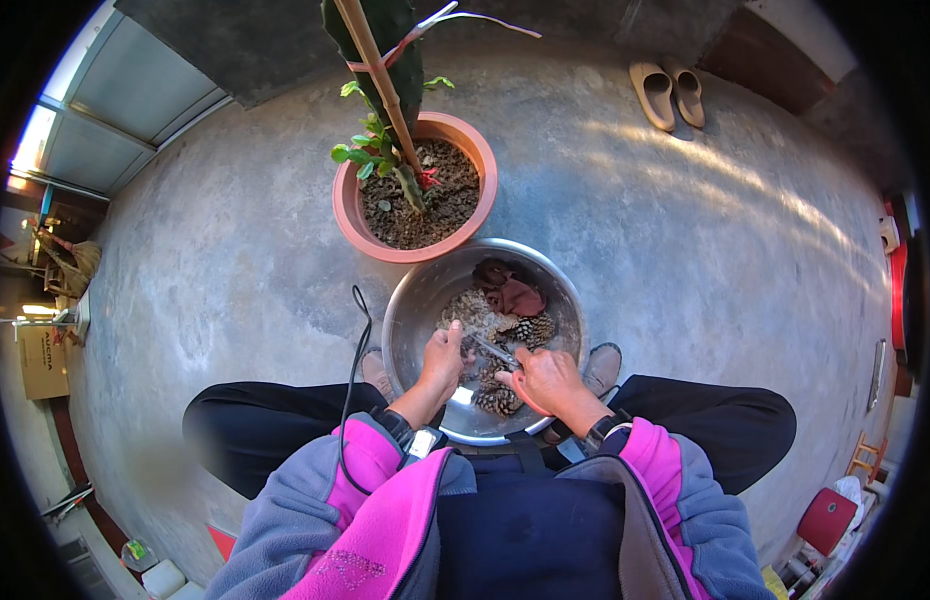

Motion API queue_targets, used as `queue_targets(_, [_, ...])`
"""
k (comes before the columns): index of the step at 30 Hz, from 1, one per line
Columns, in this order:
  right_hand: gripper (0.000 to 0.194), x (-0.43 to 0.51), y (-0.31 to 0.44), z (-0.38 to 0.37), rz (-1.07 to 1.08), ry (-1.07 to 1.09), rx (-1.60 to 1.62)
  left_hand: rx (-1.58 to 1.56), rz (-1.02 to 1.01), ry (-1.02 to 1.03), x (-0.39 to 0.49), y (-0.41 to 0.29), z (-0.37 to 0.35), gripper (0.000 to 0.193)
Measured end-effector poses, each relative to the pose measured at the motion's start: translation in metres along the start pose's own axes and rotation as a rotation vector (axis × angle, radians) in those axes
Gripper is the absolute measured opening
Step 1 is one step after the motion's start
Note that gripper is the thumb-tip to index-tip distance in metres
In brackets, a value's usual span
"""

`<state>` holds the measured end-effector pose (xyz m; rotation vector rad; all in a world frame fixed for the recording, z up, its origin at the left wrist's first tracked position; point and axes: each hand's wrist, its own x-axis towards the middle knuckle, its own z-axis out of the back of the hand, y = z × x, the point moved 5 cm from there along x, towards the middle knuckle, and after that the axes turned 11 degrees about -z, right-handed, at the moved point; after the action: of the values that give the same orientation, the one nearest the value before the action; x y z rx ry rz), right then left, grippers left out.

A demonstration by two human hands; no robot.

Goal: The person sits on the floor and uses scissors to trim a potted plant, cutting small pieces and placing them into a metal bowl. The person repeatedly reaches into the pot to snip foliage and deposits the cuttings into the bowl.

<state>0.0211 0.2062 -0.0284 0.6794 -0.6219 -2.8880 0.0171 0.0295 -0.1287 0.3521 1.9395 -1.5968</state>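
My right hand (549, 380) grips red-handled scissors (499, 349), whose metal blades point up and left toward my left hand (441, 361). The left hand is over the left side of a round metal basin (391, 322), thumb up; whatever lies between its fingers is too small to make out. In the basin are several pine cones (497, 396), a pale fluffy clump (471, 309) and a dark reddish cloth-like piece (519, 297). The basin stands on the floor between my feet.
A potted cactus (488, 202) with a wooden stake stands just beyond the basin. A black cable (354, 375) hangs beside my left arm. Tan clogs (652, 96) lie at the upper right. A cardboard box (42, 362) is at the far left, a red object (827, 520) at the lower right.
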Motion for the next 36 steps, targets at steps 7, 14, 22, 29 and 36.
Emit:
queue_targets(7, [0.047, -0.001, 0.0, -0.007, 0.017, 0.052, -0.08, 0.132, -0.039, 0.0, 0.001, 0.005, 0.004, 0.039])
queue_targets(14, [0.04, 0.0, -0.01, -0.025, 0.032, 0.052, -0.095, 0.182, 0.042, 0.016, 0.0, 0.019, 0.008, 0.037])
queue_targets(22, [0.041, -0.002, -0.022, -0.048, 0.023, 0.06, -0.114, 0.084, 0.248, 0.114, -0.004, 0.029, 0.004, 0.01])
queue_targets(29, [0.043, 0.001, -0.023, -0.05, -0.011, 0.095, -0.085, -0.03, 0.204, 0.134, -0.002, 0.037, 0.008, 0.003])
queue_targets(36, [0.045, 0.006, -0.016, -0.024, -0.129, 0.164, 0.048, 0.057, 0.145, 0.231, 0.009, 0.029, 0.014, 0.007])
